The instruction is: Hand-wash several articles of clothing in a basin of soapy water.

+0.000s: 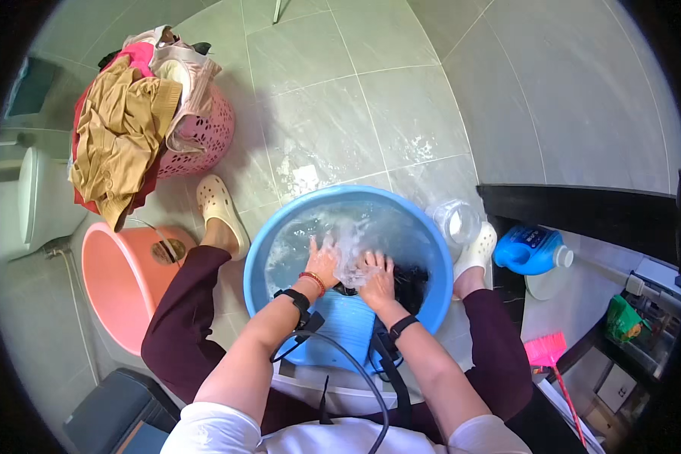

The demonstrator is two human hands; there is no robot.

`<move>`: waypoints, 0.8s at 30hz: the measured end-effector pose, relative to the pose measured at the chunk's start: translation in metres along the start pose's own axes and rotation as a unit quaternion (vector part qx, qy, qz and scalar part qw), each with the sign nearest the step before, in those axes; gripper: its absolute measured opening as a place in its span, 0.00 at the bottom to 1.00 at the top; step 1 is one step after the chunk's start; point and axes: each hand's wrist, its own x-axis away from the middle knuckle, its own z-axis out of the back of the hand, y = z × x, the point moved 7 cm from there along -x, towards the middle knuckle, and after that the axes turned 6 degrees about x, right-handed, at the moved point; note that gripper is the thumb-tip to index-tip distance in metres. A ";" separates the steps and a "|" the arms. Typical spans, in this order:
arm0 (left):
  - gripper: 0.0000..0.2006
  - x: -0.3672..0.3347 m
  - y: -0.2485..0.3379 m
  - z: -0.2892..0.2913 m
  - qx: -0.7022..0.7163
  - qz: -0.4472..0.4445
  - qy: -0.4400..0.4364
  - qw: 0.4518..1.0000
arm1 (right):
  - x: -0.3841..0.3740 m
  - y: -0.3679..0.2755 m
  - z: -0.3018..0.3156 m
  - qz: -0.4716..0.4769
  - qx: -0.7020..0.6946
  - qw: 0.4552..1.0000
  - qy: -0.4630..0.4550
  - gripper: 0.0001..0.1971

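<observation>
A blue wash basin (280,234) full of soapy water stands on the tiled floor between my knees. A blue ribbed washboard (348,321) leans into it at the near rim. My left hand (323,259) and my right hand (376,276) both press a pale, translucent wet garment (350,257) against the board's upper end. A dark garment (410,286) lies in the water just right of my right hand.
A pink laundry basket (204,140) heaped with clothes stands at the far left. An empty orange bucket (125,284) sits beside my left leg. A clear jar (456,222), a blue detergent bottle (533,250) and a pink brush (548,352) are on the right.
</observation>
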 end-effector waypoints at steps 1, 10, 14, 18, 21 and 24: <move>0.24 0.006 -0.003 0.006 0.015 0.029 0.040 0.999 | -0.003 0.001 0.024 -0.025 -0.013 0.998 0.064 0.24; 0.19 0.117 0.041 0.004 0.140 -0.190 -0.028 0.971 | 0.090 -0.049 0.036 0.116 -0.127 0.983 0.057 0.13; 0.13 0.049 0.031 -0.025 0.150 -0.010 -0.144 0.978 | 0.044 -0.019 -0.030 -0.035 0.001 0.984 -0.174 0.09; 0.16 0.015 0.026 -0.004 0.126 -0.018 0.113 0.985 | 0.018 0.005 -0.003 -0.097 -0.017 0.994 0.056 0.13; 0.18 0.071 0.035 0.011 0.116 -0.096 0.140 0.979 | 0.061 -0.035 0.024 0.061 -0.025 0.991 0.114 0.14; 0.14 0.096 0.039 -0.011 0.073 -0.152 0.040 0.985 | 0.079 -0.053 0.010 0.090 -0.002 0.991 0.095 0.12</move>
